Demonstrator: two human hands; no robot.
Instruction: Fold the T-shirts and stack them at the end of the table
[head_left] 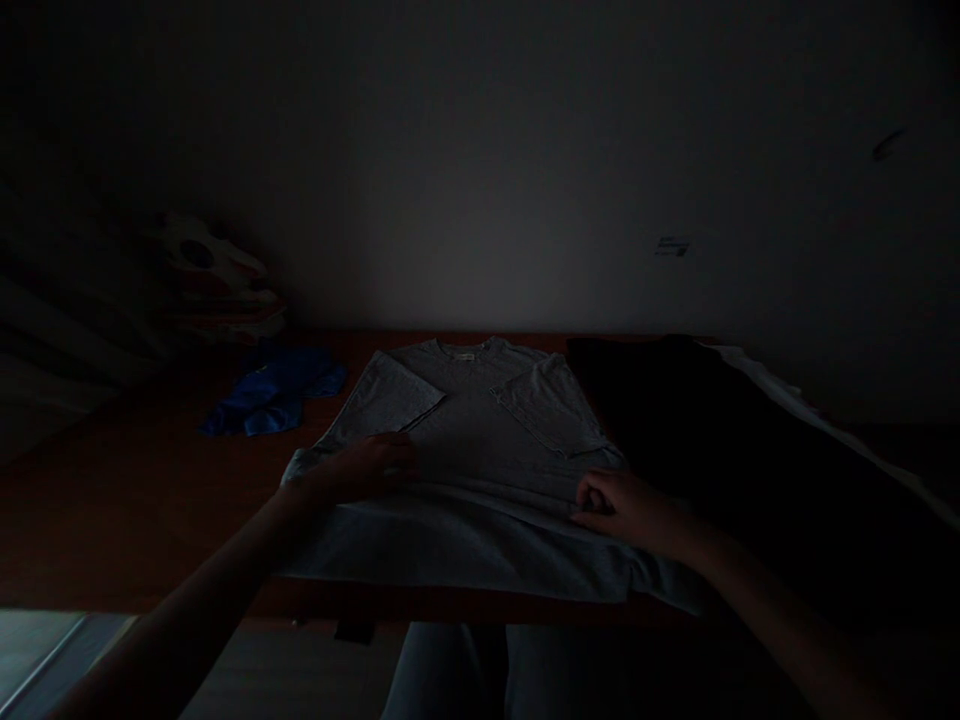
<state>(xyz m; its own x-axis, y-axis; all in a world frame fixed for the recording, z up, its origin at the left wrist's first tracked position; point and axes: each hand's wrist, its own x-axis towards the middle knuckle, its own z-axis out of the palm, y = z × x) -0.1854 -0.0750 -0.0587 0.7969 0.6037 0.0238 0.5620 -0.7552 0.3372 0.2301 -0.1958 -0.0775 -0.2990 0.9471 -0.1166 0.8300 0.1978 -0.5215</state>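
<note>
A grey T-shirt point(480, 420) lies front side up on a brown wooden table, its neckline toward the wall and both short sleeves folded inward over the chest. Across its lower part runs a raised crease between my two hands. My left hand point(371, 467) is on the shirt's left side, fingers curled down on the cloth; dim light partly hides its fingertips. On the right side, my right hand point(626, 508) pinches the fabric between thumb and bent fingers. The hem spreads loosely along the table's front edge.
Blue shiny cloth point(277, 385) lies crumpled at the left of the wooden table point(112, 500). Behind it stands a white patterned object point(214, 270), too dark to name. Black fabric point(720, 450) covers the right side, with a white cloth edge point(780, 385) beyond. A wall point(480, 200) rises behind.
</note>
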